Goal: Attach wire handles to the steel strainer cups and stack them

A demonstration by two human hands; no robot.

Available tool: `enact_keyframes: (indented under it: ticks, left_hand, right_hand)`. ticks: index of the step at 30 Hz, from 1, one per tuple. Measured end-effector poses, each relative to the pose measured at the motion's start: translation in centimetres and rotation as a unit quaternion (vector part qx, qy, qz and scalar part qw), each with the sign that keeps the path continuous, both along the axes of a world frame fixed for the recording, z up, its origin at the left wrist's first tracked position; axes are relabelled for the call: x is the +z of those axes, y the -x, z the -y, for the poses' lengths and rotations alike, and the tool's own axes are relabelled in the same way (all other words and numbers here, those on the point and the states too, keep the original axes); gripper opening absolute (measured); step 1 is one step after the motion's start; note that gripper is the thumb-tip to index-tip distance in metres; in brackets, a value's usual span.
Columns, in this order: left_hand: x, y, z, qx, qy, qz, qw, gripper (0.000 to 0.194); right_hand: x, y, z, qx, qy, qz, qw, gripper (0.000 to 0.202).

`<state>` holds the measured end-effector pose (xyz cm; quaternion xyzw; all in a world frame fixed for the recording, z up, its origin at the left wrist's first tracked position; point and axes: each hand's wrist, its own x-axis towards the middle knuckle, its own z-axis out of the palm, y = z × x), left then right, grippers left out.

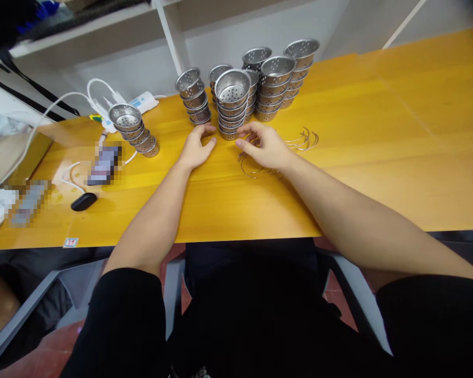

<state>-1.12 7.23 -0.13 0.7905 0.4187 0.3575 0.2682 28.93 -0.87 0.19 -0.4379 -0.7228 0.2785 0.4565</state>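
A stack of perforated steel cups stands upright on the table between my two hands. My left hand is just left of the stack's base, thumb and fingers apart, holding nothing. On the other side, my right hand has its fingers curved and its thumb apart near the base; whether the fingertips touch the cups I cannot tell. Thin curved metal wires lie beneath and beside my right hand, partly hidden by it. Another cup stack rises behind my left hand.
More cup stacks stand at the back, and a leaning one is at the left. A blurred phone, a black oval object, white cables and a power strip lie left on the yellow table. A person's leg shows lower left.
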Motion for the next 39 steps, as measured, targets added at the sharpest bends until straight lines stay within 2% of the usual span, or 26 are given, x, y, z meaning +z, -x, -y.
enact_keyframes:
  ticks: [4,7,10,14,17,20,24,29,34,39]
  left_hand:
    - [-0.3,-0.5,0.1,-0.003,0.007,-0.016,1.0,0.054]
    - [0.3,-1.2,1.5,-0.001,0.005,-0.008,1.0,0.061]
    - [2.2,-2.2,3.2,0.024,0.014,0.004,1.0,0.078]
    - [6.0,-3.9,3.7,0.056,0.038,0.01,0.998,0.111]
    - [8.5,-5.6,2.7,0.039,0.011,0.039,0.998,0.105]
    - [9.8,-7.3,1.4,0.03,-0.032,0.046,0.998,0.088]
    - [9.9,-8.2,0.4,0.045,-0.047,0.006,0.998,0.075]
    - [9.6,-7.1,-0.3,0.082,-0.058,0.026,0.995,0.063]
    - [10.0,-7.1,-0.4,0.094,-0.069,0.026,0.993,0.066]
    - [10.2,-8.1,-0.3,0.128,-0.04,0.004,0.991,0.066]
  right_hand:
    - [0.0,-0.2,0.0,-0.008,-0.007,0.006,1.0,0.117]
    - [0.0,-0.1,0.0,-0.016,-0.019,0.002,1.0,0.116]
    - [0.2,-0.1,0.0,-0.015,-0.016,-0.004,1.0,0.111]
    - [0.4,-0.1,0.1,-0.005,-0.005,0.007,1.0,0.105]
    - [0.4,-0.3,0.1,-0.01,-0.004,0.016,1.0,0.102]
    - [0.4,-0.3,0.1,-0.013,-0.001,0.024,1.0,0.1]
    - [0.4,-0.2,0.1,-0.004,-0.001,0.023,1.0,0.099]
    - [0.5,0.0,0.2,0.002,0.017,0.016,1.0,0.084]
    - [0.5,-0.1,0.2,0.002,0.018,0.023,1.0,0.07]
    - [0.5,0.0,0.2,0.006,0.028,0.014,0.999,0.067]
